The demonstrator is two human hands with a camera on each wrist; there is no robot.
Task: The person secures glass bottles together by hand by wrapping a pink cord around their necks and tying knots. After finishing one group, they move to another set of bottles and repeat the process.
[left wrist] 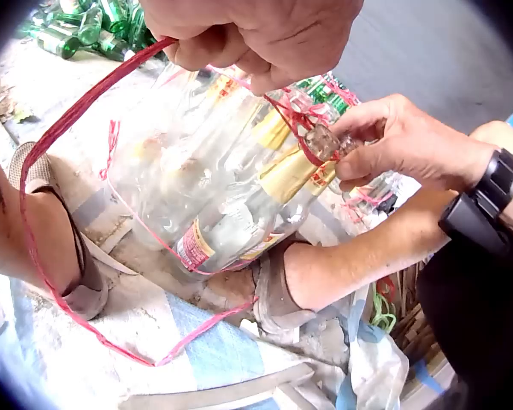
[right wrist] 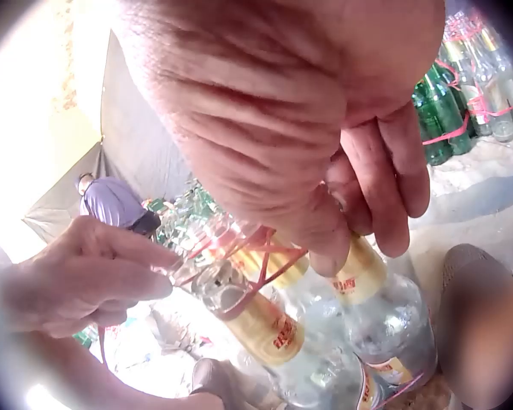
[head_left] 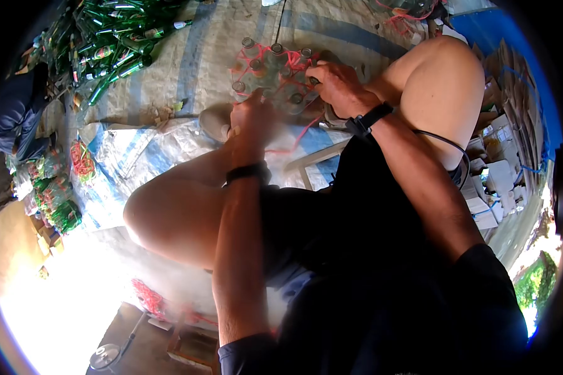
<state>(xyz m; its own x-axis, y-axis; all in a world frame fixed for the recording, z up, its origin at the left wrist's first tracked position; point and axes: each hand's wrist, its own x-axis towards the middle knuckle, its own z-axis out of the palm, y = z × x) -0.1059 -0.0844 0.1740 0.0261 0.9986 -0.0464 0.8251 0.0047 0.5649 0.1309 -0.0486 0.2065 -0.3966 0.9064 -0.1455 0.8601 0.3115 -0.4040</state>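
Observation:
A cluster of clear glass bottles (left wrist: 231, 226) with gold neck foil stands upright between the person's feet. Red plastic twine (left wrist: 36, 226) loops round their necks, and a thinner pink strand circles their lower bodies. At the near-left side of the cluster, the left hand (head_left: 250, 122) grips the twine, its fingers curled; a long loose length hangs from it in the left wrist view. On the cluster's right, the right hand (head_left: 341, 86) holds a bottle neck, thumb and fingers round it near the mouth. Its palm hides part of the bottles in the right wrist view.
Many green bottles (head_left: 116, 53) lie heaped at the upper left. A striped woven sheet (head_left: 231, 25) covers the ground. Flattened cardboard (head_left: 510, 106) stacks up at the right, and tied bottle bundles (right wrist: 487, 77) stand behind. Another person (right wrist: 111, 201) bends over in the background.

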